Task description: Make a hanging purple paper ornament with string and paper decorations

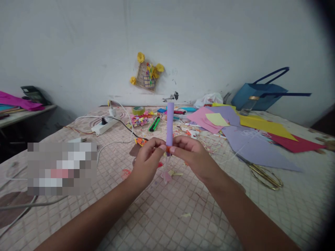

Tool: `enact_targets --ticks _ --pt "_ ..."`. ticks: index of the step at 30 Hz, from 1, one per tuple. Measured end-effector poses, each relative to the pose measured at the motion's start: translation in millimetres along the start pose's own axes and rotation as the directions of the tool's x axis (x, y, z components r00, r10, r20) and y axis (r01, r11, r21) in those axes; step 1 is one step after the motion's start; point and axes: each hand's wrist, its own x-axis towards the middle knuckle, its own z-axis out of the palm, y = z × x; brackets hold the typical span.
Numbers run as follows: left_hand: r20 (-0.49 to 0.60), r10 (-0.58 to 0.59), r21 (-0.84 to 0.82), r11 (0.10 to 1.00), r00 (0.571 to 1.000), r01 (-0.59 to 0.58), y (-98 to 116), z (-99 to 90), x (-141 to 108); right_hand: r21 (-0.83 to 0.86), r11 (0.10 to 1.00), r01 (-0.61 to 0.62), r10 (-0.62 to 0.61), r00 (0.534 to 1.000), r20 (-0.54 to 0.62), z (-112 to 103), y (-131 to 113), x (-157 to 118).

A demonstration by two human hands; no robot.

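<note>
A slim purple paper tube stands upright between my two hands, over the middle of the table. Its lower end carries a small orange piece, mostly covered by my thumbs. My left hand pinches this lower end from the left, fingers curled. From the right, my right hand pinches the same end between thumb and fingers. A thin pale string appears to hang below the tube. Small paper scraps lie on the table under the hands.
Purple paper sheets, a yellow sheet and golden-handled scissors lie right. A green cutter, tape roll and glue gun sit behind. Left are a power strip and white cables; a blue bag stands back right.
</note>
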Motion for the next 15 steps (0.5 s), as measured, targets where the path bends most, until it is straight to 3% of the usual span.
enact_targets --ticks 4,15 --pt "0.016 0.113 0.016 0.993 0.993 -0.114 -4.1 -2.8 -1.1 0.037 0.999 0.019 -0.018 0.999 -0.027 -1.5 -0.7 -1.6" --pt "0.103 0.207 0.083 0.973 0.973 -0.216 -1.3 -4.0 -6.0 0.013 1.0 0.016 -0.015 0.999 -0.051 0.7 -7.0 -4.5"
